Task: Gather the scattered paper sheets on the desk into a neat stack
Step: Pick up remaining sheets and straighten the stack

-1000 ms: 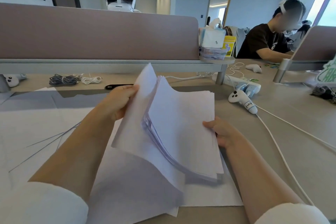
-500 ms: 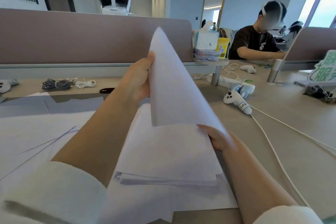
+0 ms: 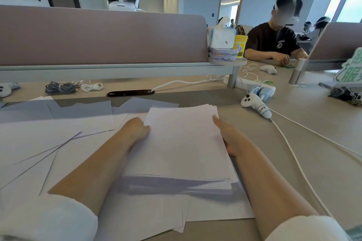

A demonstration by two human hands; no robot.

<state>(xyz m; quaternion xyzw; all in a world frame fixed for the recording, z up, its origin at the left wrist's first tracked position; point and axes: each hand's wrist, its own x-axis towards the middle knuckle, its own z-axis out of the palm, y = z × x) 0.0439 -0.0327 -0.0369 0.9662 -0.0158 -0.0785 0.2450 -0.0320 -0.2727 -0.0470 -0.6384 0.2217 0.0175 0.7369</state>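
Stack [image 3: 182, 143] is lying flat on the desk [image 3: 305, 172], centre of view, directly between the two hands. Left hand [image 3: 137, 129] is sitting at the stack's far left edge, fingers curled and gripping that edge. Right hand [image 3: 227, 135] is lying along the right edge, fingers straight and pressing against it, grasping nothing.

Edges: the near edge is fanning, sheets not flush, and the far right corner is showing small steps. The stack is resting on bottom sheets [image 3: 156, 217], which are sticking out past its near and right sides.

Room: loose sheets [image 3: 49, 143] are overlapping across the left side, reaching toward the partition [image 3: 98, 35]. To the right, bare desk is showing. A white controller [image 3: 254, 105] and its cable [image 3: 293, 158] are lying there, apart from the right hand.
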